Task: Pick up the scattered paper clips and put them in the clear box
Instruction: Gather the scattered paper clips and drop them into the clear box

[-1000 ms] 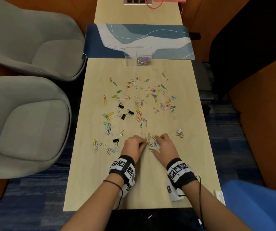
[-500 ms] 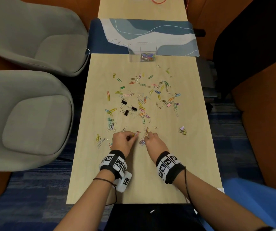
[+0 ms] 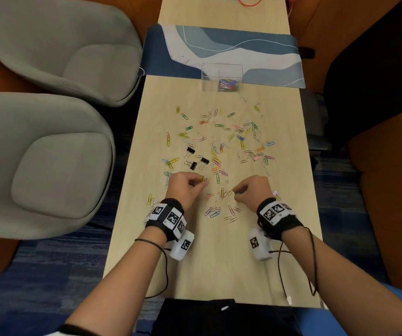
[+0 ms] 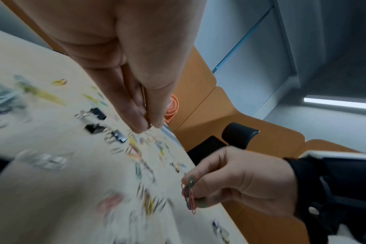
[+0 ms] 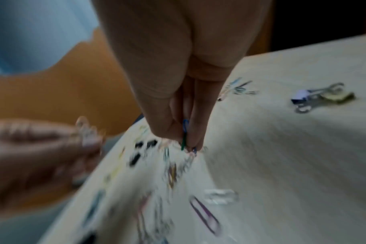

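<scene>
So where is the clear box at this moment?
In the head view the clear box stands at the far end of the table, centre, straddling the near edge of the blue desk mat, beyond the scattered paper clips.

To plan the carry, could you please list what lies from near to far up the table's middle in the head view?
Loose paper clips between the hands → black binder clips → clear box → blue desk mat.

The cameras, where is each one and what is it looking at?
Head: on the forehead, looking down at the pale wooden table, clear plastic box, both forearms.
Left wrist: looks along the left hand pinching a clip.
Right wrist: looks along the right hand pinching coloured paper clips.
Both wrist views share black binder clips.
</scene>
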Tool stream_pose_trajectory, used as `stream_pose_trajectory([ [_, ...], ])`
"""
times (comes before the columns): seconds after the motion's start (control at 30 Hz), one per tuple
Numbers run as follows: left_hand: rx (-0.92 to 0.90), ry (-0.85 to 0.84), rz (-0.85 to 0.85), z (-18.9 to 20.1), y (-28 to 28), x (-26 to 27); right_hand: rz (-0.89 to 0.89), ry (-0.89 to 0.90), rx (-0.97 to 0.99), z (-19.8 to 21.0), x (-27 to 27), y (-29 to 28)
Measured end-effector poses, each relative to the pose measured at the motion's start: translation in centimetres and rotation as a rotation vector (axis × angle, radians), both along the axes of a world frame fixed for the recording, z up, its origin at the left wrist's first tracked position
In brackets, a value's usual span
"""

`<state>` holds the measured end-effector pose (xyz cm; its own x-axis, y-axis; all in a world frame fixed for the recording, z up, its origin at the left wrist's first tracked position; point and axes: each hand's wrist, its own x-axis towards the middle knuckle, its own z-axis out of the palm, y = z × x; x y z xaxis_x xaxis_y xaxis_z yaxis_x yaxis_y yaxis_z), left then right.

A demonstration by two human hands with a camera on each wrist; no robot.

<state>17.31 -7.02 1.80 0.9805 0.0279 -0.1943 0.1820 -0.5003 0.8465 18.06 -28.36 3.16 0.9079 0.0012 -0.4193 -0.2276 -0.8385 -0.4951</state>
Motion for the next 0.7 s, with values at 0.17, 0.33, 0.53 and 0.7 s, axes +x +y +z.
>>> stream_pose_trajectory([
  [0.17, -0.097, -0.041, -0.005, 2.9, -0.6, 4.8, -0.421, 0.092, 0.666, 3.6, 3.3, -2.7],
  [0.33, -0.168, -0.115, 0.042, 5.7, -1.6, 12.3, -0.554, 0.045, 1.050, 8.0, 10.0, -3.6],
  [0.53, -0.027, -0.284, 0.013, 7.6, -3.2, 23.2, -0.615, -0.027, 1.382, 9.3, 20.3, -3.9],
  [0.7, 0.060, -0.303, 0.020, 6.0, -4.9, 29.7, -0.817, 0.054, 1.572, 8.0, 26.7, -3.1],
])
